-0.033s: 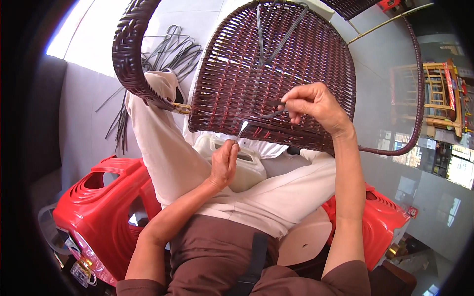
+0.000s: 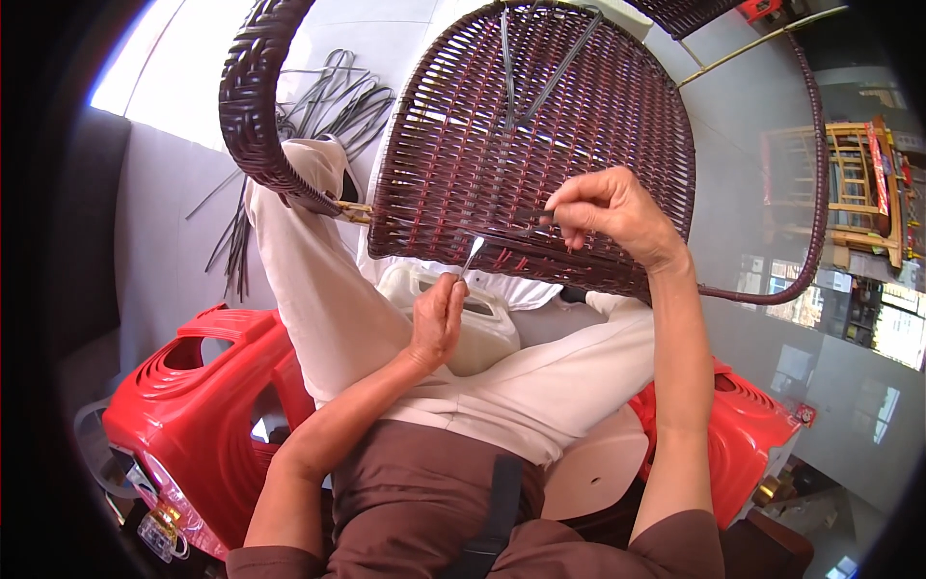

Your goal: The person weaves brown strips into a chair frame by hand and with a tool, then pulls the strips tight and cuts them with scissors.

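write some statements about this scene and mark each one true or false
1. The left hand holds a slim light-tipped tool. True.
2. The right hand grips the braided armrest. False: the right hand pinches a dark strip over the woven chair panel.
3. Loose dark strips lie on the floor at the picture's left. True.
4. The pale plastic jug sits on a red stool. False: the pale plastic jug is between the person's legs.
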`<move>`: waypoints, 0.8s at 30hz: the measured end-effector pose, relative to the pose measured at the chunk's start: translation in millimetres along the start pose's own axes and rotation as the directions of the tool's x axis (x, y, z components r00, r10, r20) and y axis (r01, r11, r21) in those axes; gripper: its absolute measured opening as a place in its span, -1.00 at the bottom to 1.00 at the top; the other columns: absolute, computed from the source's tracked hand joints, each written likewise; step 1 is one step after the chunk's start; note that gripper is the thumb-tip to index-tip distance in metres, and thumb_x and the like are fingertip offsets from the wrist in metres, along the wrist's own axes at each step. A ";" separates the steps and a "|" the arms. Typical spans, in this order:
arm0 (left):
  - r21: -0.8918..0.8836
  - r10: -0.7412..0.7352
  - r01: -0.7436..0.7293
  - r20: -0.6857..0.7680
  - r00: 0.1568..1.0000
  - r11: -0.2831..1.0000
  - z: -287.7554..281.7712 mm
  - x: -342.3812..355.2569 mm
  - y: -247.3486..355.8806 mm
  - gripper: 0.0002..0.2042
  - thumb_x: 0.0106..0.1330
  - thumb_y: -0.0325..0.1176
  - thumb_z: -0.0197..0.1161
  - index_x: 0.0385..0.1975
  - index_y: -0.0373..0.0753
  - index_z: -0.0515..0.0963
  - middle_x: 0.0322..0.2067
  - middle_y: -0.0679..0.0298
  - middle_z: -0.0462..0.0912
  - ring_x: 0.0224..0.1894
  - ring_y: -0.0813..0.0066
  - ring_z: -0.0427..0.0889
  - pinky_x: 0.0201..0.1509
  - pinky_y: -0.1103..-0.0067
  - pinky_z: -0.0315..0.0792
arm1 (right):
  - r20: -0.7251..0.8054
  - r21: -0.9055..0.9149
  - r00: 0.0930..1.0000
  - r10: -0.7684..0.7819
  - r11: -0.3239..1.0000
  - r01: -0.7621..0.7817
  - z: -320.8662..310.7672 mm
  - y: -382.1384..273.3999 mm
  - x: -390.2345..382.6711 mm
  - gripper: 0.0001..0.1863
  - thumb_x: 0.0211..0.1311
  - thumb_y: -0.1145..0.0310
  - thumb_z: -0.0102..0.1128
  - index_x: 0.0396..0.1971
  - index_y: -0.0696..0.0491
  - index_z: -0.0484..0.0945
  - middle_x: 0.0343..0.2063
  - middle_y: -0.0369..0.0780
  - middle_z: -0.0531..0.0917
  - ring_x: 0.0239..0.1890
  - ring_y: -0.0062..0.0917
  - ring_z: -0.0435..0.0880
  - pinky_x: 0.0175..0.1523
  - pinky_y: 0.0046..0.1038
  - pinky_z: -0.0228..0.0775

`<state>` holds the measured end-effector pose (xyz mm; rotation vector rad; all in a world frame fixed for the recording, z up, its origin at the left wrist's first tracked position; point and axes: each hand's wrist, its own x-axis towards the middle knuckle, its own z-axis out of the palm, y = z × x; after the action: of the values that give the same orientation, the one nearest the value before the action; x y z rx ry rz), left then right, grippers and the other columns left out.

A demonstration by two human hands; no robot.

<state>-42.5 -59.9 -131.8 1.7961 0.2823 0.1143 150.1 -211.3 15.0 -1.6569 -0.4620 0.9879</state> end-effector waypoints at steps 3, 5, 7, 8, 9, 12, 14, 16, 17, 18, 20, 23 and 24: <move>-0.014 -0.002 0.002 0.003 1.000 1.000 0.4 -0.5 -1.1 -0.88 0.31 -0.44 -0.05 -0.45 -0.33 0.34 -0.65 0.09 0.37 -0.62 0.14 0.38 -0.52 0.42 0.27 | -0.001 -0.101 0.998 0.067 0.993 -0.066 8.4 1.9 -3.1 -0.88 0.08 0.49 0.14 -0.42 0.21 0.61 -0.63 -0.30 0.58 -0.62 -0.75 0.49 -0.50 -0.68 0.34; -0.022 -0.006 0.006 0.011 1.000 1.000 0.7 0.3 -0.5 -0.88 0.31 -0.45 -0.04 -0.45 -0.33 0.34 -0.64 0.10 0.38 -0.62 0.15 0.38 -0.51 0.43 0.28 | -0.027 -0.217 0.995 0.095 0.971 -0.099 12.3 2.9 -0.5 -0.88 0.06 0.48 0.15 -0.42 0.19 0.62 -0.63 -0.29 0.59 -0.62 -0.74 0.49 -0.50 -0.66 0.33; -0.025 -0.013 0.013 0.015 1.000 1.000 0.5 0.0 0.5 -0.88 0.31 -0.45 -0.04 -0.45 -0.34 0.35 -0.64 0.10 0.38 -0.61 0.15 0.39 -0.51 0.43 0.28 | -0.044 -0.496 0.997 -0.070 0.867 0.039 14.8 11.1 6.8 -0.86 -0.02 0.41 0.19 -0.45 0.14 0.62 -0.64 -0.23 0.60 -0.61 -0.64 0.53 -0.45 -0.55 0.36; -0.024 -0.021 0.021 0.013 1.000 0.999 -0.1 0.1 0.5 -0.88 0.31 -0.45 -0.04 -0.45 -0.34 0.35 -0.64 0.10 0.38 -0.61 0.16 0.39 -0.51 0.44 0.28 | -0.044 -0.496 0.997 -0.071 0.867 0.040 17.5 10.7 10.4 -0.86 -0.02 0.41 0.19 -0.45 0.14 0.62 -0.64 -0.23 0.60 -0.61 -0.64 0.53 -0.45 -0.55 0.36; -0.024 -0.021 0.021 0.012 1.000 0.999 -0.1 0.2 0.3 -0.88 0.31 -0.45 -0.04 -0.45 -0.34 0.35 -0.64 0.10 0.38 -0.61 0.16 0.39 -0.51 0.44 0.28 | -0.045 -0.560 0.997 -0.069 0.828 0.032 20.5 9.9 13.8 -0.83 -0.07 0.37 0.21 -0.48 0.13 0.62 -0.63 -0.20 0.60 -0.59 -0.58 0.55 -0.40 -0.51 0.38; -0.022 -0.001 0.001 0.007 1.000 1.000 -0.1 0.2 -0.6 -0.88 0.31 -0.45 -0.05 -0.45 -0.34 0.35 -0.63 0.10 0.39 -0.61 0.16 0.40 -0.50 0.44 0.29 | -0.065 -0.635 0.997 -0.041 0.772 -0.010 25.9 1.2 22.5 -0.81 -0.15 0.31 0.22 -0.56 0.13 0.60 -0.63 -0.17 0.60 -0.53 -0.44 0.60 -0.31 -0.44 0.42; -0.016 0.006 -0.005 0.009 1.000 1.000 0.2 0.1 -0.6 -0.88 0.30 -0.46 -0.04 -0.45 -0.34 0.35 -0.63 0.10 0.39 -0.60 0.15 0.40 -0.49 0.43 0.29 | -0.070 -0.690 0.996 -0.059 0.724 -0.006 25.9 -0.7 26.8 -0.82 -0.16 0.32 0.21 -0.57 0.12 0.61 -0.61 -0.14 0.61 -0.52 -0.43 0.61 -0.29 -0.43 0.43; -0.016 0.047 -0.048 -0.022 0.999 0.999 2.3 1.1 -1.5 -0.84 0.33 -0.44 -0.07 -0.49 -0.33 0.35 -0.70 0.23 0.34 -0.68 0.42 0.32 -0.58 0.55 0.22 | -0.060 -0.707 0.994 -0.086 0.707 0.019 27.1 2.3 30.1 -0.84 -0.16 0.34 0.18 -0.58 0.11 0.61 -0.62 -0.12 0.61 -0.51 -0.38 0.62 -0.30 -0.40 0.44; -0.017 0.089 -0.090 -0.050 0.995 0.996 3.2 1.3 -2.3 -0.80 0.35 -0.42 -0.09 -0.53 -0.31 0.34 -0.76 0.36 0.29 -0.75 0.69 0.23 -0.66 0.68 0.15 | -0.052 -0.745 0.993 -0.109 0.666 0.035 29.1 2.3 31.5 -0.84 -0.16 0.34 0.16 -0.59 0.11 0.61 -0.63 -0.11 0.60 -0.52 -0.36 0.62 -0.31 -0.38 0.44; -0.017 0.088 -0.089 -0.051 0.995 0.996 3.5 1.3 -3.3 -0.80 0.35 -0.42 -0.09 -0.53 -0.31 0.34 -0.76 0.36 0.29 -0.75 0.69 0.23 -0.66 0.68 0.15 | -0.042 -0.780 0.990 -0.132 0.623 0.050 30.6 2.3 32.6 -0.84 -0.17 0.35 0.14 -0.60 0.11 0.60 -0.64 -0.10 0.60 -0.53 -0.33 0.62 -0.32 -0.36 0.45; -0.016 0.100 -0.101 -0.060 0.993 0.995 4.1 1.2 -5.0 -0.80 0.35 -0.42 -0.09 -0.53 -0.31 0.34 -0.77 0.36 0.29 -0.75 0.68 0.24 -0.66 0.67 0.16 | -0.050 -0.794 0.986 -0.157 0.605 0.056 31.9 2.5 34.3 -0.85 -0.17 0.36 0.13 -0.61 0.11 0.61 -0.65 -0.10 0.59 -0.53 -0.31 0.62 -0.32 -0.35 0.46; -0.021 0.099 -0.101 -0.066 0.993 0.995 5.5 1.3 -4.8 -0.80 0.35 -0.42 -0.09 -0.53 -0.31 0.35 -0.77 0.36 0.29 -0.75 0.68 0.24 -0.66 0.67 0.15 | -0.069 -0.814 0.980 -0.188 0.579 0.054 34.2 -2.6 32.1 -0.85 -0.18 0.37 0.11 -0.62 0.10 0.61 -0.66 -0.09 0.59 -0.54 -0.28 0.62 -0.34 -0.34 0.46; -0.019 0.097 -0.099 -0.069 0.993 0.995 5.2 1.3 -4.4 -0.80 0.35 -0.42 -0.09 -0.53 -0.31 0.35 -0.77 0.36 0.29 -0.75 0.68 0.24 -0.66 0.67 0.15 | -0.078 -0.819 0.978 -0.194 0.571 0.048 35.2 -4.3 31.6 -0.85 -0.18 0.38 0.11 -0.61 0.10 0.61 -0.66 -0.08 0.59 -0.55 -0.28 0.62 -0.34 -0.33 0.46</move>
<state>-40.6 -63.5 -137.3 1.7860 0.2401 0.2474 141.1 -165.7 5.4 -2.4716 -1.0230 0.5164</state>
